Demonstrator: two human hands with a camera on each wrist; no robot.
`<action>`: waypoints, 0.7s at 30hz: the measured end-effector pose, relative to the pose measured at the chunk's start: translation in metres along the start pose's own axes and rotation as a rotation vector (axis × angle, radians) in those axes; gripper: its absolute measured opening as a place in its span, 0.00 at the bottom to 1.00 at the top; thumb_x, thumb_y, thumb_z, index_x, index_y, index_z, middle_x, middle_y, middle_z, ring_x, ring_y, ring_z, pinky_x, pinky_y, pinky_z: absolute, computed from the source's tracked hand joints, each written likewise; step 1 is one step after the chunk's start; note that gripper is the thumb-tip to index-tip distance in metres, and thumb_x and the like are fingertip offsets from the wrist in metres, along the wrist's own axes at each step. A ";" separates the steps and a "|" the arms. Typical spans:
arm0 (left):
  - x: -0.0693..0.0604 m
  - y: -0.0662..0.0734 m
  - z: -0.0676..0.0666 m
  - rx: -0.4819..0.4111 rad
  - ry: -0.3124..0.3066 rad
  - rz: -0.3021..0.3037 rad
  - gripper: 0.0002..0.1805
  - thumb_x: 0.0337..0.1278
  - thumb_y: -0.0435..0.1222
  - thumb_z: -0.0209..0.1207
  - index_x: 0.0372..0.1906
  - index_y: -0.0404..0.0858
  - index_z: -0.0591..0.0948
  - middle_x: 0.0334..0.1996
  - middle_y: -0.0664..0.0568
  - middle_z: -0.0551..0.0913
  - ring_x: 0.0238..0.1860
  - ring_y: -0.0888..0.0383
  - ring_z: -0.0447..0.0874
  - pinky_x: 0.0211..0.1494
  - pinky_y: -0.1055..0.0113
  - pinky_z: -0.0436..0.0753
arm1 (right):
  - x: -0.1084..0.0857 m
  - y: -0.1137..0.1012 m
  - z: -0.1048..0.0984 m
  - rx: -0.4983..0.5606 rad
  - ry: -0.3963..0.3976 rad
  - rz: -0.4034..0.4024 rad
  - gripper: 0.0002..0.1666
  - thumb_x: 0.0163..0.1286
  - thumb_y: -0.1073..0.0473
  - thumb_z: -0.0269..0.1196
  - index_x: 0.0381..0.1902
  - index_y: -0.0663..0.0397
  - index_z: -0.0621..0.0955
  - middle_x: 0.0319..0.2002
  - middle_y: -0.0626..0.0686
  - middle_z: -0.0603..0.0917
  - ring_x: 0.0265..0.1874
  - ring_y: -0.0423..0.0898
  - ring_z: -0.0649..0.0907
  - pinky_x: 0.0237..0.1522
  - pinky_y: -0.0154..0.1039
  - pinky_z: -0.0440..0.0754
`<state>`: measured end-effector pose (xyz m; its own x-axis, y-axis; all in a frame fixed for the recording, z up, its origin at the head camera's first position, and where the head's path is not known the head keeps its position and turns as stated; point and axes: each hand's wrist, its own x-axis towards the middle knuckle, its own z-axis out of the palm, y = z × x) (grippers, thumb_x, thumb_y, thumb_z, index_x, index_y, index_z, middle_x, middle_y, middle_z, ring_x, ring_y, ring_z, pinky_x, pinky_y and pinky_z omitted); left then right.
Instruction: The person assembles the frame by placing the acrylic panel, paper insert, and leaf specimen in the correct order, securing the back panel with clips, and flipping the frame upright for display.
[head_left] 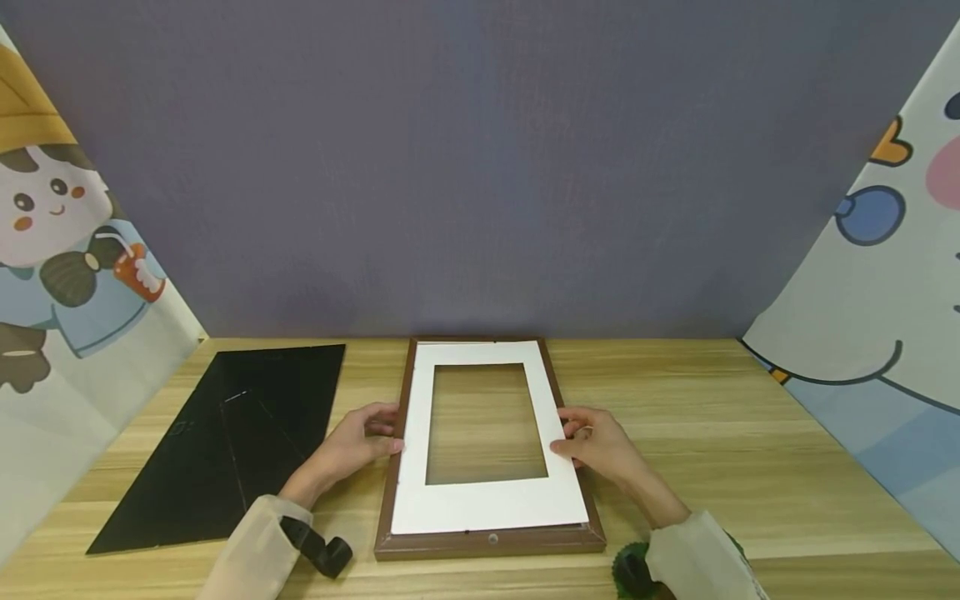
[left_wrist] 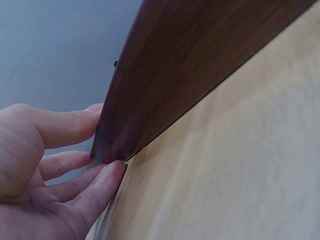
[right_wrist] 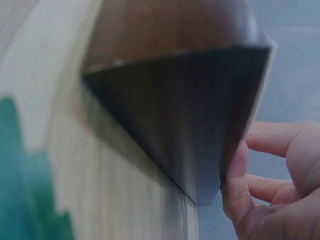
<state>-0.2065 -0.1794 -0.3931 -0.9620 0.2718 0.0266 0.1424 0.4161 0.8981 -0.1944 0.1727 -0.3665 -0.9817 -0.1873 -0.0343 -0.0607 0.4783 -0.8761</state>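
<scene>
Mostly, my head feed is filled by a plain grey-purple wall point(head_left: 480, 167) that rises from the back edge of the table. Flanking it are two cartoon-printed panels: the left panel point(head_left: 82, 283) carries a figure in a yellow hat with a red drink, the right panel point(head_left: 847, 308) bold dark outlines and a blue disc. Below them I have the wood-grain table point(head_left: 712, 467).

Near the table's left edge lies a black backing board point(head_left: 180, 467), slanting from close to the back left corner towards the front, with the thin outline of a stand leg on it. At the middle of the table, its far end close to the back edge, a brown picture frame point(head_left: 431, 547) lies flat. On top of it, within its rails, I see a white mat point(head_left: 487, 507), and wood grain shows through its rectangular cut-out.

The left hand point(head_left: 356, 437) grips the frame's left rail, its thumb at the mat's edge, its fingers against the outer side. The right hand point(head_left: 600, 442) pinches the right rail likewise, thumb over the mat's edge, fingers bent at the outer side. Both wear cream sleeves point(head_left: 251, 546). By the left cuff is a black bracket point(head_left: 318, 546); my right wrist feed shows a blurred green jagged piece point(right_wrist: 30, 190). Smallest, a round spot point(head_left: 492, 539) marks the frame's front rail.
</scene>
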 end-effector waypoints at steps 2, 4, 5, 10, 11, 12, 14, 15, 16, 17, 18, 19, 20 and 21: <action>0.000 0.000 0.000 0.001 0.001 -0.002 0.31 0.54 0.30 0.64 0.63 0.25 0.68 0.58 0.32 0.73 0.55 0.40 0.75 0.51 0.56 0.80 | 0.000 0.000 0.000 -0.014 0.002 -0.003 0.33 0.57 0.69 0.67 0.60 0.74 0.71 0.35 0.57 0.76 0.20 0.42 0.75 0.22 0.33 0.77; 0.000 0.000 0.000 0.000 0.002 -0.003 0.31 0.54 0.30 0.64 0.63 0.25 0.68 0.58 0.32 0.73 0.55 0.40 0.75 0.51 0.56 0.80 | 0.000 0.000 0.000 -0.023 0.004 -0.007 0.33 0.57 0.69 0.67 0.60 0.75 0.71 0.35 0.58 0.76 0.20 0.42 0.75 0.22 0.34 0.77; 0.000 0.000 0.000 0.000 0.002 -0.004 0.31 0.54 0.30 0.64 0.63 0.25 0.68 0.58 0.32 0.73 0.55 0.40 0.75 0.51 0.56 0.80 | 0.000 -0.001 0.000 -0.027 0.005 -0.009 0.32 0.57 0.70 0.67 0.60 0.75 0.71 0.35 0.58 0.76 0.20 0.42 0.75 0.22 0.34 0.78; 0.000 0.000 0.000 -0.002 0.003 -0.005 0.32 0.54 0.30 0.64 0.63 0.25 0.68 0.58 0.32 0.73 0.55 0.41 0.75 0.50 0.58 0.80 | 0.000 0.000 0.000 -0.047 0.014 -0.016 0.32 0.56 0.70 0.67 0.59 0.75 0.71 0.36 0.59 0.76 0.22 0.42 0.75 0.22 0.34 0.79; 0.000 0.000 0.000 0.001 0.002 -0.001 0.32 0.54 0.30 0.64 0.63 0.25 0.68 0.58 0.32 0.73 0.55 0.41 0.75 0.50 0.58 0.80 | 0.000 0.000 0.000 -0.050 0.014 -0.017 0.32 0.56 0.70 0.67 0.59 0.74 0.71 0.36 0.59 0.76 0.22 0.41 0.75 0.22 0.34 0.79; 0.000 0.000 0.001 0.002 0.003 -0.001 0.32 0.54 0.30 0.64 0.63 0.25 0.68 0.58 0.32 0.73 0.55 0.41 0.75 0.50 0.58 0.80 | 0.000 0.001 0.000 -0.051 0.014 -0.018 0.33 0.56 0.70 0.67 0.59 0.74 0.71 0.36 0.59 0.76 0.22 0.41 0.75 0.22 0.33 0.78; -0.001 0.000 0.001 0.007 0.003 0.004 0.32 0.54 0.31 0.64 0.63 0.24 0.68 0.58 0.32 0.74 0.55 0.40 0.76 0.50 0.58 0.80 | 0.000 0.001 -0.001 -0.054 0.013 -0.020 0.33 0.57 0.70 0.67 0.60 0.74 0.71 0.36 0.59 0.76 0.23 0.41 0.74 0.22 0.33 0.78; -0.001 0.001 0.001 0.008 0.005 0.004 0.32 0.53 0.31 0.64 0.62 0.24 0.68 0.58 0.32 0.74 0.55 0.40 0.76 0.50 0.58 0.80 | 0.000 0.001 -0.001 -0.053 0.011 -0.020 0.33 0.56 0.70 0.67 0.60 0.74 0.71 0.36 0.59 0.76 0.23 0.41 0.74 0.22 0.33 0.78; -0.001 0.000 0.001 0.008 0.006 0.004 0.32 0.53 0.31 0.64 0.62 0.24 0.68 0.58 0.32 0.74 0.55 0.40 0.76 0.50 0.58 0.80 | 0.000 0.002 -0.001 -0.056 0.010 -0.023 0.33 0.56 0.70 0.67 0.59 0.74 0.71 0.36 0.58 0.75 0.23 0.41 0.74 0.22 0.32 0.78; -0.001 0.000 0.001 0.007 0.006 0.003 0.32 0.53 0.31 0.64 0.62 0.25 0.68 0.58 0.32 0.73 0.55 0.40 0.76 0.51 0.58 0.80 | 0.000 0.002 -0.001 -0.057 0.009 -0.024 0.33 0.56 0.71 0.67 0.59 0.75 0.71 0.36 0.58 0.75 0.23 0.41 0.73 0.22 0.32 0.77; -0.001 0.001 0.001 0.005 0.008 0.000 0.32 0.53 0.31 0.64 0.63 0.25 0.68 0.58 0.32 0.73 0.55 0.40 0.75 0.51 0.58 0.80 | 0.000 0.002 -0.001 -0.059 0.008 -0.026 0.33 0.55 0.71 0.67 0.59 0.75 0.72 0.36 0.58 0.75 0.23 0.41 0.73 0.22 0.31 0.77; -0.001 0.001 0.001 0.005 0.007 0.000 0.32 0.53 0.31 0.64 0.63 0.25 0.68 0.58 0.32 0.73 0.55 0.40 0.75 0.51 0.57 0.80 | 0.000 0.002 -0.001 -0.060 0.007 -0.028 0.33 0.55 0.72 0.67 0.59 0.75 0.72 0.36 0.58 0.74 0.23 0.41 0.73 0.22 0.31 0.77; -0.001 0.000 0.000 0.005 0.005 0.000 0.32 0.54 0.31 0.64 0.63 0.25 0.68 0.58 0.32 0.73 0.55 0.40 0.75 0.51 0.57 0.80 | 0.000 0.002 -0.001 -0.061 0.007 -0.029 0.33 0.55 0.72 0.67 0.59 0.75 0.72 0.35 0.58 0.74 0.24 0.40 0.72 0.22 0.30 0.76; -0.001 0.000 0.000 0.001 0.007 -0.005 0.32 0.53 0.31 0.64 0.63 0.25 0.68 0.58 0.32 0.73 0.55 0.40 0.75 0.51 0.57 0.80 | 0.000 0.002 -0.002 -0.062 0.007 -0.029 0.33 0.54 0.72 0.67 0.59 0.75 0.72 0.35 0.57 0.74 0.24 0.40 0.72 0.22 0.30 0.76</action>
<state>-0.2053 -0.1791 -0.3930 -0.9643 0.2635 0.0258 0.1383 0.4183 0.8977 -0.1943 0.1752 -0.3676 -0.9806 -0.1957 -0.0055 -0.1001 0.5251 -0.8452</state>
